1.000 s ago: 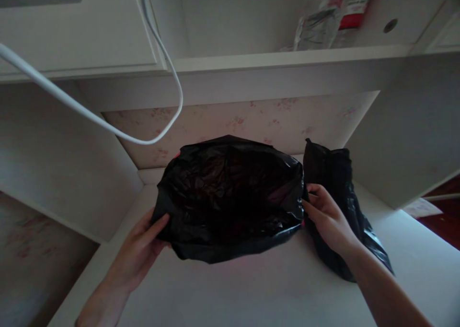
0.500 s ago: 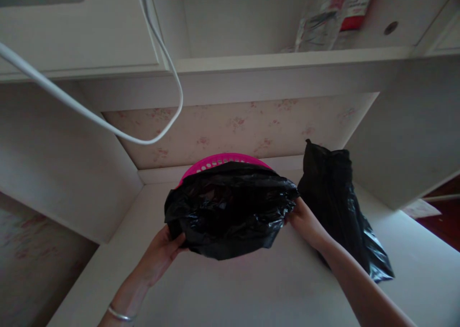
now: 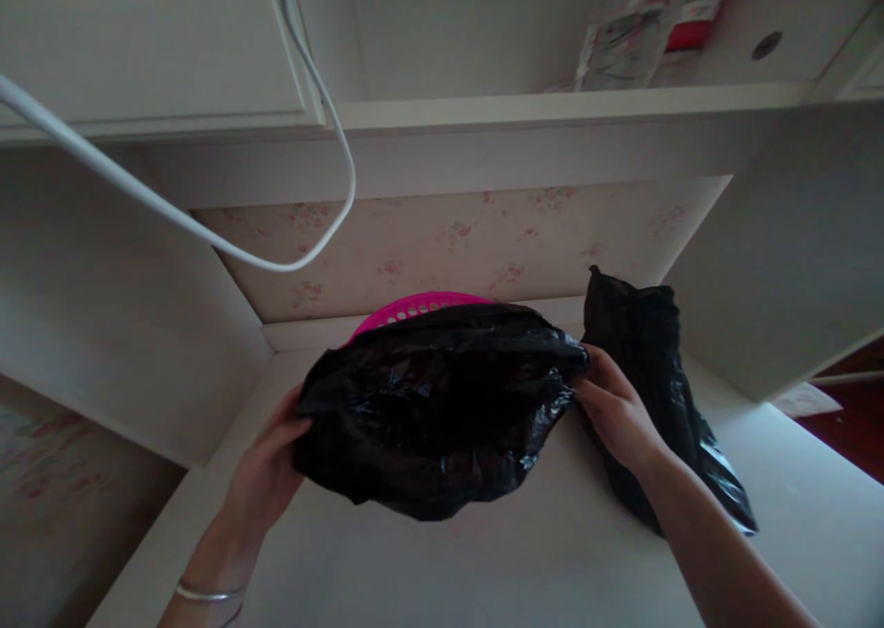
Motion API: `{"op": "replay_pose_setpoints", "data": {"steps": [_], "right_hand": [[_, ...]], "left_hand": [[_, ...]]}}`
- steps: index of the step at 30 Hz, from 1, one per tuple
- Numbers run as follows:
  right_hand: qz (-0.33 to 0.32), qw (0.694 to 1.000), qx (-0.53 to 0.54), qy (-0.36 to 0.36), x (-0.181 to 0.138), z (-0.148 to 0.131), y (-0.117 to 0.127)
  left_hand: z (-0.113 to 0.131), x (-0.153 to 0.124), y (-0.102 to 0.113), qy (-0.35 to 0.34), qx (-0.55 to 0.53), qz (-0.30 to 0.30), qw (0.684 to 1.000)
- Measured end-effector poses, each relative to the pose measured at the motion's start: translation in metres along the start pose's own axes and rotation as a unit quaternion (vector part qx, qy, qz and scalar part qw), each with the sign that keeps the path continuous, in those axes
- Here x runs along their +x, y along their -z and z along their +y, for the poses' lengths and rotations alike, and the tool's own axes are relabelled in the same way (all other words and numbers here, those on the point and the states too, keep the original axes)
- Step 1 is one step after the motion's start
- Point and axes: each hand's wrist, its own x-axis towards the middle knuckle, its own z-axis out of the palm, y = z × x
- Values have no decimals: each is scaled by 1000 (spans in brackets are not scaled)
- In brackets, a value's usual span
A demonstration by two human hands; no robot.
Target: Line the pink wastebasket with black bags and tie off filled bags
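Observation:
A black plastic garbage bag (image 3: 428, 481) is spread between my two hands, its mouth facing up toward me. My left hand (image 3: 266, 471) grips the bag's left edge, a bracelet at the wrist. On the other side, my right hand (image 3: 614, 407) pinches the bag's right rim. Behind and partly hidden by the bag stands a pink plastic basket (image 3: 424, 304) with small holes; only its back rim shows. What lies inside the bag is too dark to make out.
Another black plastic bag (image 3: 635, 333) lies right of my right hand on the white surface (image 3: 470, 573). A white cable (image 3: 138, 186) hangs in front at upper left. Overhead, a shelf (image 3: 552, 108) holds a clear package (image 3: 614, 52) and a red-and-green container (image 3: 691, 29).
Both hands have moved apart, stretching the bag's mouth wider. My left hand went left and slightly up, my right hand right and slightly up. More of the basket's rim is covered.

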Motion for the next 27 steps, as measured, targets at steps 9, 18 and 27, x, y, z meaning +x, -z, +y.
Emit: {"op": "replay_pose_setpoints", "data": {"steps": [9, 18, 27], "right_hand": [[31, 996, 59, 57, 34, -29, -28], [-11, 999, -11, 39, 54, -14, -31], [-89, 994, -49, -41, 75, -14, -45]], "left_hand": [[30, 32, -26, -34, 9, -14, 999], [33, 51, -29, 25, 22, -22, 999], [15, 102, -43, 23, 19, -40, 999]]}}
